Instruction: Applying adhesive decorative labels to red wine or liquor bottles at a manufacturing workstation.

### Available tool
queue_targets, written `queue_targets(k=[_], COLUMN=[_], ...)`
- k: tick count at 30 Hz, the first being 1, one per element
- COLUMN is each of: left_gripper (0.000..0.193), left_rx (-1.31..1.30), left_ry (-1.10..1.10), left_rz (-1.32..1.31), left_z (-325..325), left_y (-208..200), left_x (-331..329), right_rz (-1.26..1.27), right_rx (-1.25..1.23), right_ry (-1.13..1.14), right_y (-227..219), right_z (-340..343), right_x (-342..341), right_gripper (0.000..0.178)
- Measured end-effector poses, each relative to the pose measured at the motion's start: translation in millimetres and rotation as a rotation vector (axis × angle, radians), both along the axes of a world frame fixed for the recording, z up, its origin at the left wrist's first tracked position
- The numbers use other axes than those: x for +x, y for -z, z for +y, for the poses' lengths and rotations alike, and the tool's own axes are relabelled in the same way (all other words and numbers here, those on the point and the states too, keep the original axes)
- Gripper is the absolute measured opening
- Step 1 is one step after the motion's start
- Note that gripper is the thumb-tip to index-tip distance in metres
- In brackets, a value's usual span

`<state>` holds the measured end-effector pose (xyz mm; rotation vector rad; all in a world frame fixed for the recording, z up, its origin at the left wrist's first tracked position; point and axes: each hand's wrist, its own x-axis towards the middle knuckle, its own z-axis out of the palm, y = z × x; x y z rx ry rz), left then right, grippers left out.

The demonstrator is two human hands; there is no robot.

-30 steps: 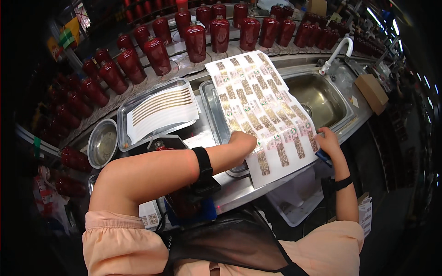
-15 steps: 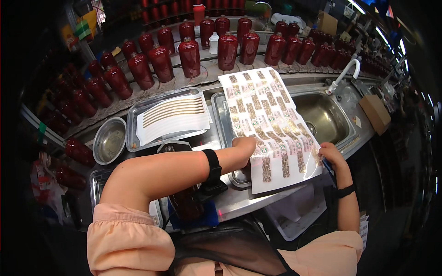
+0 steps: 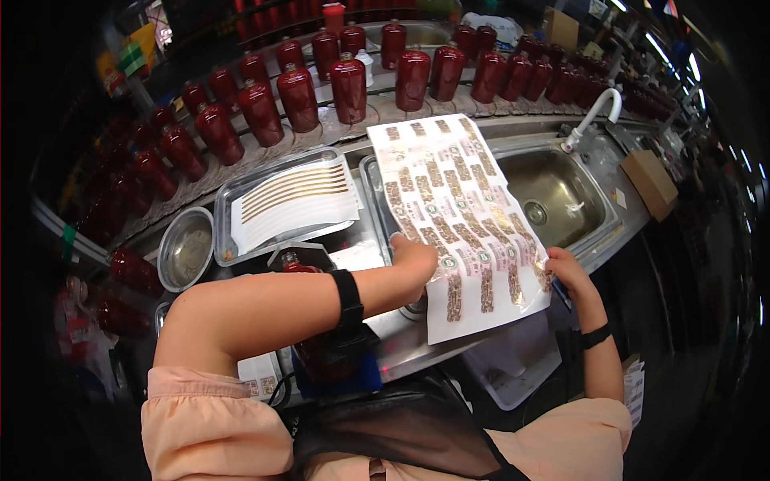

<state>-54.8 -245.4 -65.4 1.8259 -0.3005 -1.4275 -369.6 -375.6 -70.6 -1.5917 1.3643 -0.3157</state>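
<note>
A large white sheet of printed decals (image 3: 493, 276), with rows of gold-brown strips and pink patches, lies slanted across a metal tray and the left part of the sink. My left hand (image 3: 413, 263) is closed at its left edge, the fingertips partly hidden. At the lower right edge, my right hand (image 3: 568, 271) pinches the sheet between thumb and fingers. Beneath my left forearm is a dark red bottle (image 3: 330, 357) by a blue block (image 3: 353, 375), largely covered by the arm and its black wristband. Its neck shows beside a dark angular piece (image 3: 309, 255).
Left of the sheet sits a metal tray (image 3: 227, 248) with striped decal sheets (image 3: 297, 200), then a round metal bowl (image 3: 183, 255). Red bottles (image 3: 348, 90) line the curved ledge behind. On the right are a sink (image 3: 565, 204), a white faucet (image 3: 597, 120) and a cardboard box (image 3: 648, 186).
Both hands and the sheet have shifted slightly left. My left hand now sits more at the sheet's edge. The front row of red bottles has moved right past the trays.
</note>
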Motion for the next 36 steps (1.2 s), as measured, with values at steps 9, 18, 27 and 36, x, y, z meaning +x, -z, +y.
queue_targets(k=[9,18,27,36], left_gripper=[0.059,0.063,0.069,0.052], left_rx=[0.204,0.096,-0.008,-0.211], left_ry=[0.03,0.25,0.496,0.699], left_rz=[0.062,-0.077,-0.271,-0.429], left_z=[5.3,24.5,37.4,26.3], left_y=[3.2,-33.3,-35.1,-55.8], left_x=[-4.2,-2.4,3.1,21.2], right_rz=[0.03,0.026,-0.266,-0.322], right_rx=[0.1,-0.015,0.131,0.088], right_ry=[0.007,0.051,0.243,0.366], right_y=[-14.7,-5.7,-22.6,-17.1], right_z=[0.6,25.0,40.1,58.2], right_x=[-3.6,-35.7,-29.6,-30.1], right_gripper=[0.028,0.037,0.029,0.031])
